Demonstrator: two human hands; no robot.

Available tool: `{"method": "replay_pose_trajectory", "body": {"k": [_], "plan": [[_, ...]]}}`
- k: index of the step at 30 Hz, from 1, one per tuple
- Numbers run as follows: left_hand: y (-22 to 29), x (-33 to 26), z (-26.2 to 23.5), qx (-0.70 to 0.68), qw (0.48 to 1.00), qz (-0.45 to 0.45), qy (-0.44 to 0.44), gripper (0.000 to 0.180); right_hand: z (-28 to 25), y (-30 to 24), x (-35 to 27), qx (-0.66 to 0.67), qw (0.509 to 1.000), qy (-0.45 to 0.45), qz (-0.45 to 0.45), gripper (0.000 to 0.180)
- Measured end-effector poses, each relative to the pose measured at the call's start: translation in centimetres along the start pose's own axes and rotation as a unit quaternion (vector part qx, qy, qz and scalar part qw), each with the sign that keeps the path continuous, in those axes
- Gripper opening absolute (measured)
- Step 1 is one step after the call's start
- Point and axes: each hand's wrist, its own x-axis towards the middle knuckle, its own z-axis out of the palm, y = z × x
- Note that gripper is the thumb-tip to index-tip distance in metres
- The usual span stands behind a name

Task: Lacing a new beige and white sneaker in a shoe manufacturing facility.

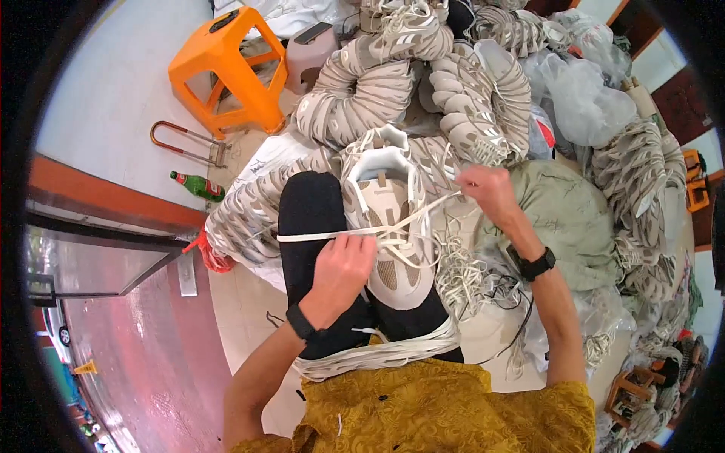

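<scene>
At the far left, a white car (57, 326) is standing beyond the glass door. Nearer, a reddish U-shaped bar (155, 136) is lying beside a green bottle (198, 186), with an orange stool (211, 47) sitting above them. A red bag (215, 257) is resting near the row of strung beige shoes (253, 208), which is curving toward the person's black-clad legs (310, 198).

The left hand (343, 263), wearing a dark wristband (300, 321), is bending over the legs. Its grip is closing firmly on the left lace (306, 238), whose free end is sticking out leftward; the fingertips are hiding underneath.

The beige shoe (384, 198) is resting on the legs, just right of that hand, its toe pointing toward the person. The laces are crossing over its front, while a pale lace bundle (385, 351) is lying across the lap above a mustard shirt (408, 408). More strung shoes are piling up behind.

The right hand (487, 189) is hanging raised, well apart from the left, its grip pinching the end of the taut right lace (434, 205). A tangle of laces (461, 275) is lying below it.

Farther right, a grey-green sack (566, 219) is bulging, clear plastic bags (589, 102) are heaping above it, and another column of shoes (642, 170) is running down the edge.
</scene>
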Motion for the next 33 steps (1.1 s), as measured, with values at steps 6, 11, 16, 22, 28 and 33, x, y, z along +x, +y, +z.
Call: {"method": "replay_pose_trajectory", "body": {"k": [6, 11, 16, 22, 28, 33], "plan": [[-1.9, -0.9, -2.1, -0.109, 0.99, -0.085, 0.036, 0.014, -1.4, 1.9, -1.5, 0.041, 0.991, -0.037, 0.125, 0.009], [-0.8, 0.0, -2.2, -0.199, 0.978, -0.056, 0.028, 0.022, -3.4, 1.1, 0.7, 0.086, 0.987, 0.01, 0.137, 0.01], [-0.8, 1.6, -1.7, -0.158, 0.984, -0.069, 0.055, 0.02, -1.7, -2.6, 1.2, -0.045, 0.997, 0.015, -0.056, 0.027], [-1.7, 0.9, -1.8, -0.16, 0.967, -0.173, -0.095, 0.017, -0.2, -7.7, -0.1, 0.196, 0.976, -0.099, -0.011, 0.024], [-2.5, 1.1, -0.8, -0.169, 0.961, -0.181, -0.121, 0.008, 0.7, -8.5, -3.0, 0.098, 0.973, -0.207, -0.039, 0.013], [-4.1, 1.4, -1.5, -0.165, 0.968, -0.155, -0.105, 0.008, 1.4, -8.3, -3.7, -0.018, 0.98, -0.152, -0.127, 0.009]]}}
